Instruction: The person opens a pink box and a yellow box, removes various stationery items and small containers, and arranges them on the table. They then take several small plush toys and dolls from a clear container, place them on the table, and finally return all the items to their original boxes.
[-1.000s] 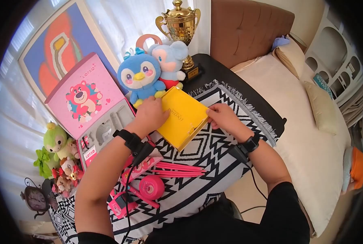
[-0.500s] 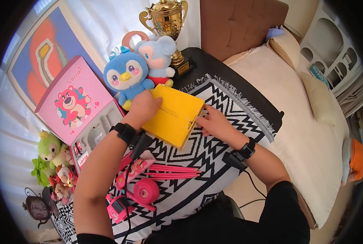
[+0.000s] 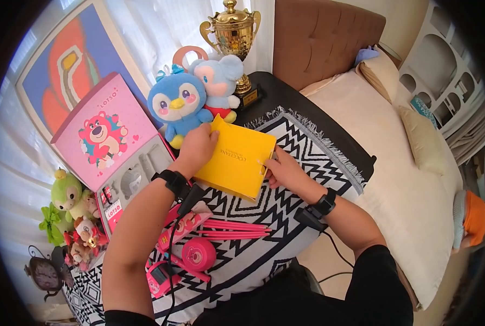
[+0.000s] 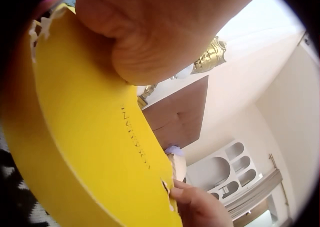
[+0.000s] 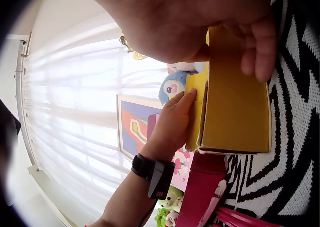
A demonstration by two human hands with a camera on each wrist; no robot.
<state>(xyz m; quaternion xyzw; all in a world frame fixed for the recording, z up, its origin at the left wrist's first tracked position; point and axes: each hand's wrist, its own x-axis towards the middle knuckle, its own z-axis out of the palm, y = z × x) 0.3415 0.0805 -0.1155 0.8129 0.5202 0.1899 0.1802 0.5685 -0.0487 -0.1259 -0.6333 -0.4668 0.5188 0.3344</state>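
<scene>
A yellow cardboard box (image 3: 236, 160) with dark lettering sits tilted over the patterned cloth. My left hand (image 3: 198, 148) holds it by the far left edge, thumb toward its top face. At the opposite side my right hand (image 3: 286, 169) pinches the edge, near a torn white spot. From the left wrist, worn, frayed white corners show on the box (image 4: 95, 112). The right wrist view shows the box's deep side wall (image 5: 237, 112), with right-hand fingers (image 5: 262, 52) lying against it.
A pink open case (image 3: 106, 127), a blue penguin plush (image 3: 177, 103) and a gold trophy (image 3: 234, 35) stand beyond the box. Nearer lie pink pencils (image 3: 237, 231), a round pink case (image 3: 199, 254) and other pink items. Several small plush toys (image 3: 71, 193) sit at left.
The box has turned slightly and tilted between both hands, its front edge swinging rightward. My right hand has moved lower along its right edge. The camera view also shifted a little.
</scene>
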